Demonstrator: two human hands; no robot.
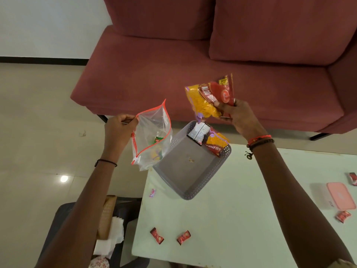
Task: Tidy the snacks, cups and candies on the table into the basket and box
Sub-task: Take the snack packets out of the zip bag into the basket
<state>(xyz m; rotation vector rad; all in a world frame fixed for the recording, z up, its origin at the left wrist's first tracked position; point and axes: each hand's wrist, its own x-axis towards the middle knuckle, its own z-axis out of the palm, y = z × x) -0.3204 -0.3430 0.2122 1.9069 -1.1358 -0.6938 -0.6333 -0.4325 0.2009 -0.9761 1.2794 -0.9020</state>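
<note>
Upside-down "ALOO BHUJIA" on the red-and-yellow snack packet inside the basket. Above the basket, blurred "ALOO BHU…" on the raised packet, a yellow "10" at its top corner. White sachet print in the basket: unreadable.

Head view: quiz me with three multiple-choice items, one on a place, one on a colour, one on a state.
1. Where is the basket? A on the sofa; B on the table corner; C on the floor.
2. Basket colour? A grey; B green; C blue.
3. The right hand is? A empty; B flat on the table; C gripping a snack packet.
Answers: B, it sits at the table's far-left corner; A, its perforated walls are grey; C, fingers curl round the yellow-red packet.
</note>
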